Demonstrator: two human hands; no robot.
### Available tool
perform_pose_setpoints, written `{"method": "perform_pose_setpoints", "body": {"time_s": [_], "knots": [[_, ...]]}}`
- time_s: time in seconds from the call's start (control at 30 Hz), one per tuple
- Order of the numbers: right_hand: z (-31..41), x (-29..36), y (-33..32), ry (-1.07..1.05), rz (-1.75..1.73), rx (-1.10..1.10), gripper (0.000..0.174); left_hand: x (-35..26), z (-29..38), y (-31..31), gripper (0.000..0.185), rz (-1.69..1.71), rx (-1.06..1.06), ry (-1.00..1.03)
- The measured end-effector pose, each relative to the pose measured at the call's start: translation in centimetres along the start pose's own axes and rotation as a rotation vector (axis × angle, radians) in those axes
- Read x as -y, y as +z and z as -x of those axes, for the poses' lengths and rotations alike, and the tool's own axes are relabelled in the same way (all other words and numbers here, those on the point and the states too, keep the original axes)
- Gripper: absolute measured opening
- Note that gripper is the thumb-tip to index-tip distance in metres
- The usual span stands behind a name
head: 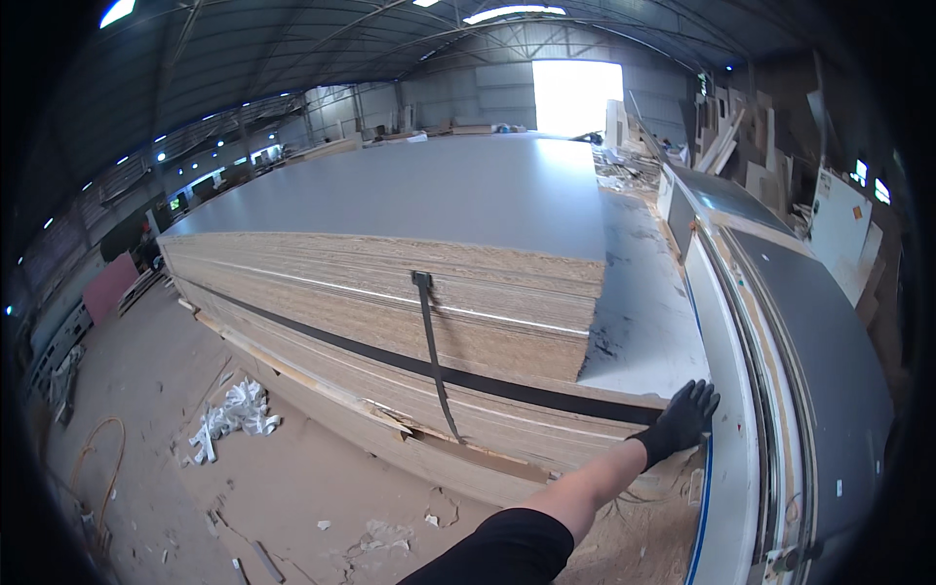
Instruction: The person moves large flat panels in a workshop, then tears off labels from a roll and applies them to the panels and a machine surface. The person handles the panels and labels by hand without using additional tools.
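My left hand (681, 418), in a black glove, reaches out to the right with its fingers slightly spread. It is at the near right corner of a large stack of particleboard sheets (380, 314), close to the white side of a long machine or bench (724, 439). Whether the fingertips touch that white side, I cannot tell. A wide black strap or band (526, 395) runs along the stack's side towards the hand. A narrower dark strap (431, 344) hangs down across it. The stack's top sheet (439, 190) is smooth and grey. My right hand is out of view.
Crumpled white strips (238, 417) lie on the dusty floor (314, 497) among scraps. An orange hose or cord (110, 431) curls at the left. Grey panels (812, 314) top the long structure at the right. Leaning boards (731, 131) stand behind, near a bright doorway (578, 99).
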State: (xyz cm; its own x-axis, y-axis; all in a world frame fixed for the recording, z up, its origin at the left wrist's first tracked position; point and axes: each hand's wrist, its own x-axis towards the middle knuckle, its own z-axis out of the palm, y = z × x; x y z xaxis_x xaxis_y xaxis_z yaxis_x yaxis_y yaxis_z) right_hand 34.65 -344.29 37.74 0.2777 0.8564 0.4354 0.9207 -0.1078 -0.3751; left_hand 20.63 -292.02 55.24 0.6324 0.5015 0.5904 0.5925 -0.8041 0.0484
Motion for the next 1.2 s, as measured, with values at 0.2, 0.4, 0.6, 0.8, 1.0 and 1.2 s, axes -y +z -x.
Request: {"method": "perform_pose_setpoints", "body": {"time_s": [0.2, 0.4, 0.6, 0.8, 1.0, 1.2], "knots": [[-4.0, 3.6, 1.1, 0.98, -1.048, -0.075, 0.016, 2.8, -0.5, -2.2, 0.056, 0.13, 0.095, -0.056], [-1.2, 4.3, -0.7, 1.142, -0.913, -0.225, 0.02, 1.3, -0.1, -2.4, 0.058, -0.182, 0.006, 0.137], [1.7, 5.8, -1.6, 1.23, -0.927, -0.297, 0.02, 1.2, 0.3, -2.0, 0.06, -0.191, -0.018, 0.077], [2.1, 6.2, -2.3, 1.162, -0.912, -0.362, 0.018, 1.1, 0.3, -2.5, 0.051, -0.236, 0.041, 0.184], [4.0, 6.5, -3.4, 1.246, -0.947, -0.421, 0.018, 1.8, 0.6, -2.3, 0.083, -0.141, -0.021, 0.175], [5.4, 7.1, -4.4, 1.309, -0.879, -0.416, 0.017, 2.7, 1.0, -1.6, 0.062, -0.201, -0.024, 0.211]]}}
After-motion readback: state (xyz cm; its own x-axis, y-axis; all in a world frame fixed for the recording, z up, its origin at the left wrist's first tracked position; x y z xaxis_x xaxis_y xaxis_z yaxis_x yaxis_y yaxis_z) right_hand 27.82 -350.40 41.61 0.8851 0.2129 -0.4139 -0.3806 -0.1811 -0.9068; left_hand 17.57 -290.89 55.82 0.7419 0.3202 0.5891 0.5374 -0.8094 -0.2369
